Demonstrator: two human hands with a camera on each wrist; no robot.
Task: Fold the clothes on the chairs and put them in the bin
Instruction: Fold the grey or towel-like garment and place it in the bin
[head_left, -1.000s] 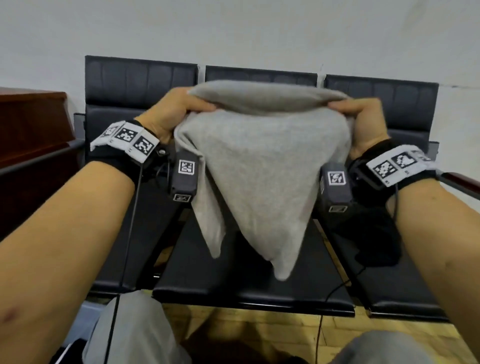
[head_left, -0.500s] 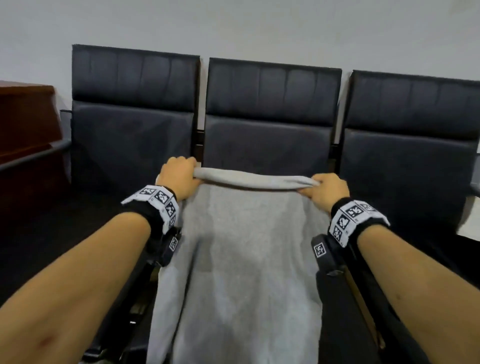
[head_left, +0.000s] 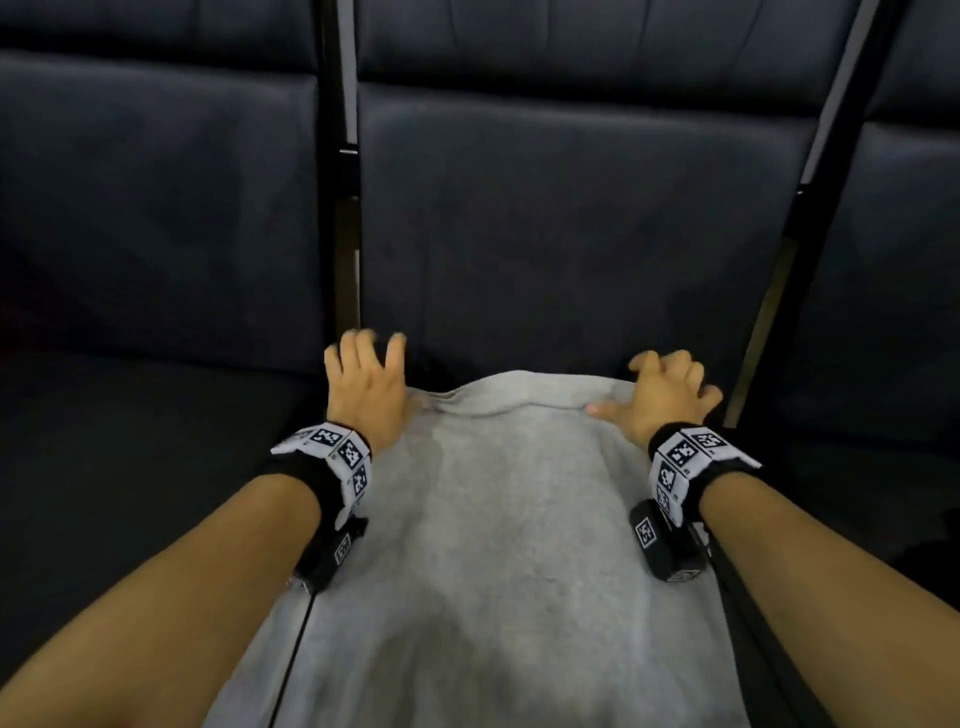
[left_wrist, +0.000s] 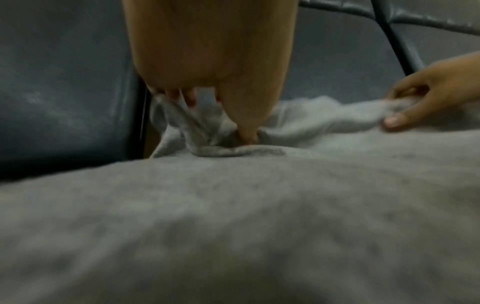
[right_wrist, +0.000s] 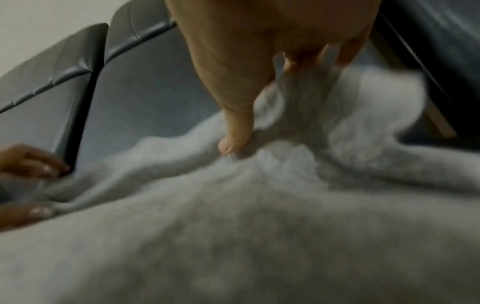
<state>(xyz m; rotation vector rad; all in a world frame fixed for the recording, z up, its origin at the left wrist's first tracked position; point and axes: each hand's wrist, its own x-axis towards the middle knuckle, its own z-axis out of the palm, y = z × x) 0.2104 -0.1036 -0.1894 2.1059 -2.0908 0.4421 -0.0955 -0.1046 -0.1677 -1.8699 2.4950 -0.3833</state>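
Grey garment (head_left: 488, 545) now laid flat on the middle chair seat (head_left: 571, 249), no longer held up. Left hand (head_left: 366, 387) and right hand (head_left: 665, 395) at its far corners, fingers spread, letting go. Folding can begin.

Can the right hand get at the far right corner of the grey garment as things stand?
Probably yes. The right hand is already at that far edge of the garment, thumb on the cloth, with only bare seat around it and nothing lying on top.
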